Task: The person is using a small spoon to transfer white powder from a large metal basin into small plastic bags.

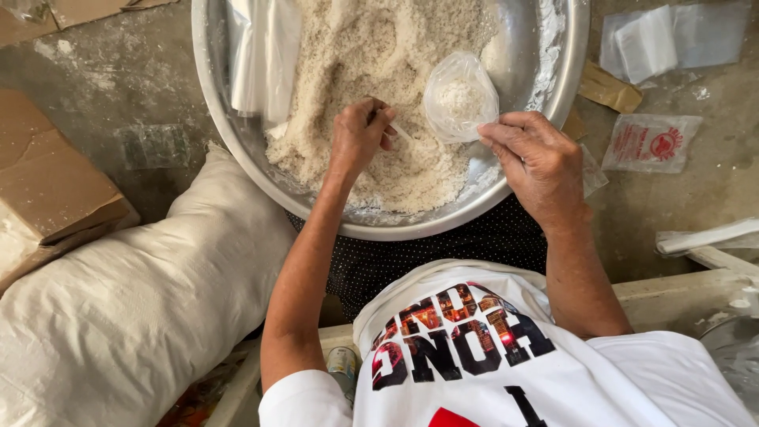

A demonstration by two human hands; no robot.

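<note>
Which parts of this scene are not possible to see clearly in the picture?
- Head view: the tool in the left hand is mostly hidden by the fingers; only a thin pale tip shows.
- The metal basin is cut off by the top edge.
- The right hand covers where it pinches the small plastic bag.
- The white sack runs off the left and bottom edges.

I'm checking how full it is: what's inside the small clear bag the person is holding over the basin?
The small clear bag, pinched by the right hand, holds a little white grainy stuff. Its crumpled plastic hides the bottom.
</note>
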